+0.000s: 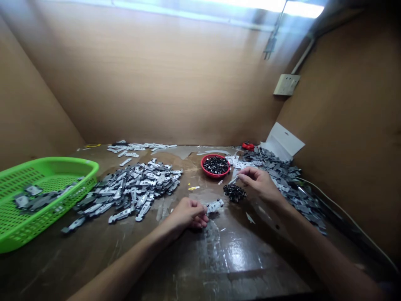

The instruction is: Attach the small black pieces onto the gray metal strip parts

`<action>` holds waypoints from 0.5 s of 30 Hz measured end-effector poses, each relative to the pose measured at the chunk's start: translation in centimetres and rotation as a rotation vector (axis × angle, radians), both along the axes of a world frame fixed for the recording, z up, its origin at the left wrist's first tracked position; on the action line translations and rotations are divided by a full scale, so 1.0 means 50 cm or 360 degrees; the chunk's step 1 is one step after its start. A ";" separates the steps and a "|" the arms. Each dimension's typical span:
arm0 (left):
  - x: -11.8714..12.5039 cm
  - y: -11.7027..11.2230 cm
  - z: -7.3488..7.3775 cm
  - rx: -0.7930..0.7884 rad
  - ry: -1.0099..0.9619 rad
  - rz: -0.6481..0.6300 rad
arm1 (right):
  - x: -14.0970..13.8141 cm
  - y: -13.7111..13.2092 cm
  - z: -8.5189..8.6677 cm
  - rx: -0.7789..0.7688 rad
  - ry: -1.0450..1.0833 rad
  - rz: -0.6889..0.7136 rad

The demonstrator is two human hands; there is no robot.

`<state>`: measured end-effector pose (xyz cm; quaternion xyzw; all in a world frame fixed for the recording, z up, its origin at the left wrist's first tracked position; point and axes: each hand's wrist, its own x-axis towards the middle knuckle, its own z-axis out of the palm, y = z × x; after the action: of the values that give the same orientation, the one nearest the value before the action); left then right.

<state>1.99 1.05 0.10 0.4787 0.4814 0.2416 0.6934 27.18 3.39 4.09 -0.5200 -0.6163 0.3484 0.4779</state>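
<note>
Along the left edge of the bench (225, 267) sits a bright green plastic basket (46, 167), its walls patterned with a grid of small holes. Grey and white metal plates (134, 190) form a mottled heap mid-bench, and a darker grey heap of plates (282, 177) spreads toward the right edge. Near the back, a red bowl (208, 162) holds glossy black parts (216, 165), and a loose black cluster (234, 193) lies farther forward. The white plate (214, 205) at the left hand (188, 213) shows dark spots. The bench top is dark brown, streaked with pale scuffs, between tan walls (140, 83); a white card (283, 140) stands at the back right corner.
</note>
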 end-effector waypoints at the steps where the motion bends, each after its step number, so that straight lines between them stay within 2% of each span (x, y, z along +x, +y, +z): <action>1: 0.000 0.000 -0.001 0.0003 -0.0002 0.0003 | -0.014 -0.008 0.007 -0.0012 0.0021 0.0060; 5: 0.000 0.001 -0.001 0.0011 0.0003 0.0008 | -0.062 -0.033 0.011 -0.0152 0.0171 0.0239; 11: 0.000 0.002 -0.004 0.0002 0.0011 0.0018 | -0.078 -0.044 -0.030 -0.0265 0.0324 0.0243; 15: 0.000 0.002 -0.004 0.0002 0.0025 0.0024 | -0.080 -0.048 -0.039 -0.0265 0.0333 0.0245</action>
<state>2.01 1.16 -0.08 0.4774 0.4901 0.2434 0.6875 23.16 0.97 2.13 -0.4699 -0.5702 0.4861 0.4666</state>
